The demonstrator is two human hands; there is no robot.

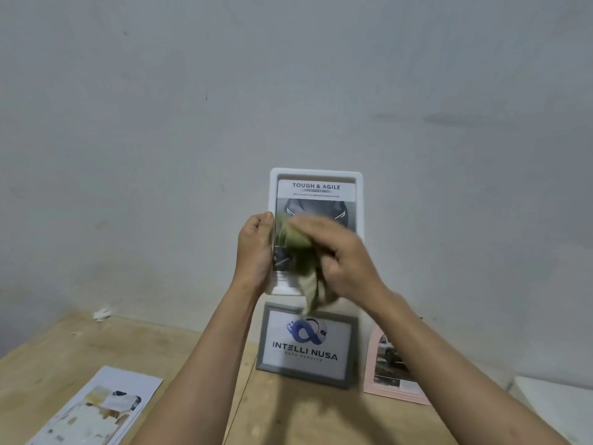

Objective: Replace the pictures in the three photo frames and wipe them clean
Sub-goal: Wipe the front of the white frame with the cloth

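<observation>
White photo frame (316, 178) held upright in the air before a pale wall (288, 75), above a wooden table (38, 364). At far left on the table, loose printed sheets (96, 406), flat, well apart from everything else. Next, left hand (255, 248) clamped on the frame's left edge, thumb on the front rim. Inside the frame, a car print headed "TOUGH & AGILE". Right hand (340, 252), blurred, closed round an olive-green cloth (301, 248) and pressing it to the glazing. Below, grey frame (266, 342) standing with an "INTELLI NUSA" print; just beside it to the right, pink arched frame (377, 383), partly hidden by the right forearm. Step in hand, by the look of it: wiping, print already in. Next move likely calls for firm support on the left edge, cloth carried across the uncovered upper glazing and rim.
</observation>
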